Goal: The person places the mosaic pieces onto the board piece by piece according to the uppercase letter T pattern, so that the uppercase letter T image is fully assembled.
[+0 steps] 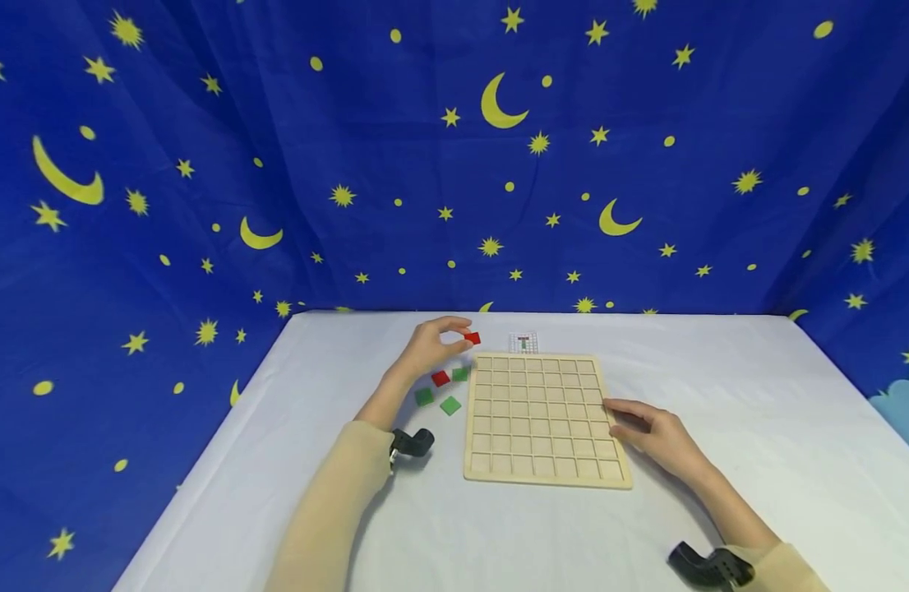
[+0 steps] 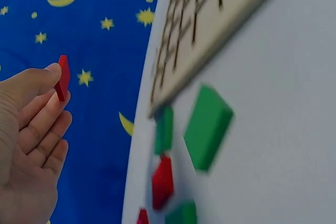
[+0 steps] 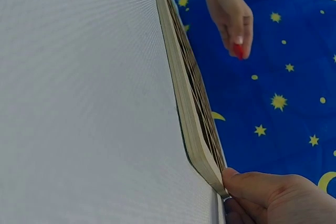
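A red square tile [image 1: 472,338] is pinched between the thumb and fingers of my left hand [image 1: 427,345], raised near the back left corner of the wooden grid board [image 1: 541,483]. In the left wrist view this tile [image 2: 63,78] shows edge-on at the thumb tip. On the table below that hand lie another red tile [image 1: 441,378] and green tiles [image 1: 450,405], close to the board's left side. My right hand [image 1: 662,440] touches the board's right edge with its thumb and extended fingers; some of its fingers are hidden in the right wrist view.
Behind the board lies a small printed grid card [image 1: 523,342] with a red and green pattern. White cloth covers the table [image 1: 758,395]. A blue curtain [image 1: 395,148] with yellow stars and moons rises at the back and sides.
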Demonstrator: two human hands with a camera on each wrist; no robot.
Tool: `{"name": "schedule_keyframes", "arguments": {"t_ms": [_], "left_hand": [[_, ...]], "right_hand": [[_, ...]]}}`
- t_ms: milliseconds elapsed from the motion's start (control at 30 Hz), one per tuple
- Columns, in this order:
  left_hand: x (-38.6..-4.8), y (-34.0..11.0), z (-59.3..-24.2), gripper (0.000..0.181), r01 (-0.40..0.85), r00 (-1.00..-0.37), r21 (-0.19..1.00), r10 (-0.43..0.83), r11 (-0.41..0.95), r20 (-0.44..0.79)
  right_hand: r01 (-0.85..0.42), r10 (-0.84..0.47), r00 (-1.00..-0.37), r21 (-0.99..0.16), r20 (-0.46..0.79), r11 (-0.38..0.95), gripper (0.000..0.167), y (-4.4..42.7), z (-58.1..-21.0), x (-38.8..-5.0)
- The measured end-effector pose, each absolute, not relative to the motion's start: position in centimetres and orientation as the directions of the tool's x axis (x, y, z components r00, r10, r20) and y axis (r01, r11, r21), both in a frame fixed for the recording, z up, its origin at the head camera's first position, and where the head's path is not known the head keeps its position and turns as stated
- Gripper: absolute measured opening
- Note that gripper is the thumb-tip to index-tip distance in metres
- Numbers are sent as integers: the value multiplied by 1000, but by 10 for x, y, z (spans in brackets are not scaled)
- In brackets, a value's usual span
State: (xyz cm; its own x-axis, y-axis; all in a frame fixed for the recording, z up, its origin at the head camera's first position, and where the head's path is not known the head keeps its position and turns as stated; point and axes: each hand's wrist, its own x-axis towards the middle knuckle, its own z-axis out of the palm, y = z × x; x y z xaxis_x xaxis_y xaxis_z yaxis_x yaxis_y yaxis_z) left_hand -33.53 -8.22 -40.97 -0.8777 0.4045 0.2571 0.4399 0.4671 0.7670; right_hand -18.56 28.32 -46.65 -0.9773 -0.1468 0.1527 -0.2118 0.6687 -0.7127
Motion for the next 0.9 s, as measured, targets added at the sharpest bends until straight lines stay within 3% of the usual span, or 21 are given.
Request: {"name": "schedule_keyframes", "arguments": {"t_ms": [467,900], "left_hand": [[-320,-36,-394,41,532,-795,742,543,408,271],[-312,-3,-399,41,509,-764,792,601,337,235]], "right_hand": [[-224,-148,-975,-708,169,669,46,284,-467,-182],[-209,-147,-978,-717,149,665,47,283,-467,-185]]}}
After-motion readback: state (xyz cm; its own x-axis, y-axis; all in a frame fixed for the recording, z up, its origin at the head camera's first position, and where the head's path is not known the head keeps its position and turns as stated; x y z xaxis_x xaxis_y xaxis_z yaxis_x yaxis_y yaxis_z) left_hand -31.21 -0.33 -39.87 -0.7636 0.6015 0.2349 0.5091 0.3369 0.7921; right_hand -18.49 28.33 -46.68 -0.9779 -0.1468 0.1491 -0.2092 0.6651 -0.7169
